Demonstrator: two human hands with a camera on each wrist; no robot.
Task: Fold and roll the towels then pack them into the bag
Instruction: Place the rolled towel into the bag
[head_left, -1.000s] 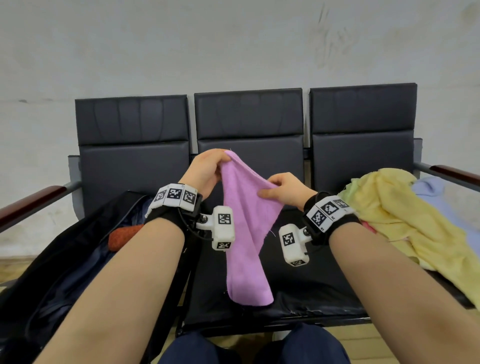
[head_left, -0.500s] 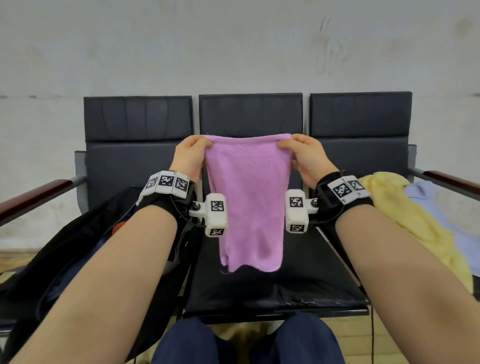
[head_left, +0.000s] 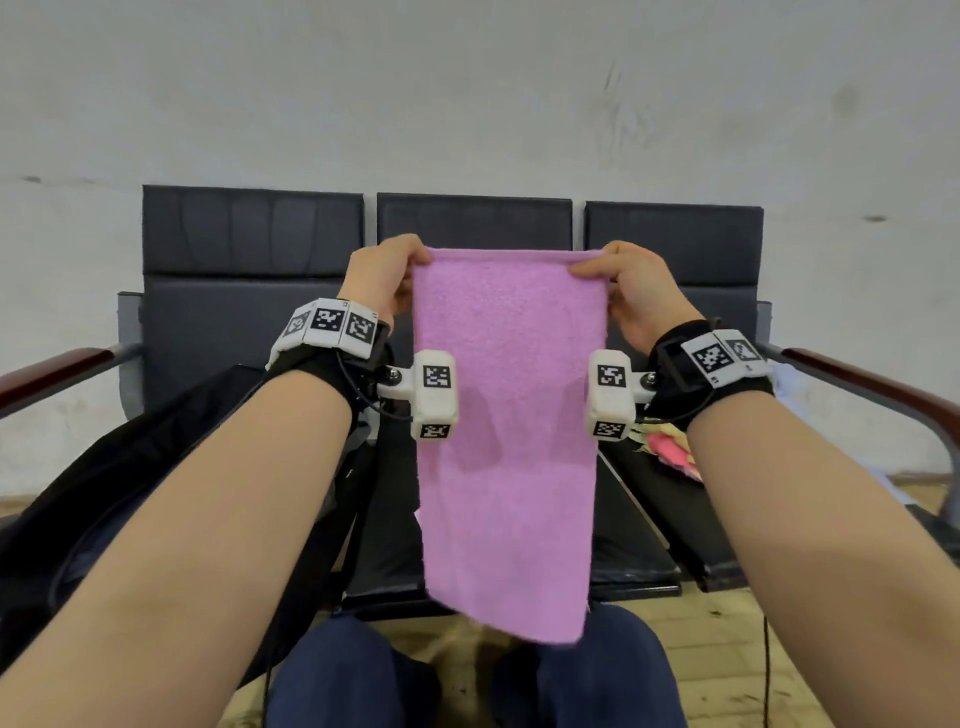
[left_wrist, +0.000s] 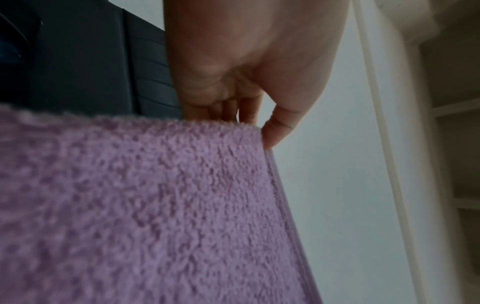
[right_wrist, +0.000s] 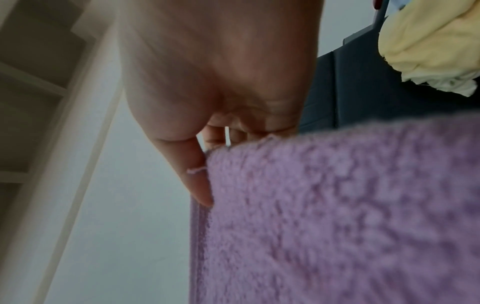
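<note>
A purple towel (head_left: 506, 441) hangs flat and taut in front of the bench, its lower edge over my knees. My left hand (head_left: 387, 278) pinches its top left corner between thumb and fingers, and my right hand (head_left: 636, 288) pinches the top right corner. Close up, the left wrist view shows the left hand (left_wrist: 233, 86) at the purple towel (left_wrist: 142, 216); the right wrist view shows the right hand (right_wrist: 207, 98) on the purple towel (right_wrist: 350, 216). A black bag (head_left: 130, 493) lies open on the left seat. A yellow towel (right_wrist: 428, 45) sits heaped to the right.
A bench of three dark seats (head_left: 249, 270) stands against a pale wall, with wooden armrests (head_left: 878, 384) at both ends. A bit of pink cloth (head_left: 670, 452) shows on the right seat under my right wrist. A wooden floor lies below.
The towel hung bunched from my left hand a second ago. Both hands have spread it out by its top corners and lifted it higher, so it hangs flat and longer.
</note>
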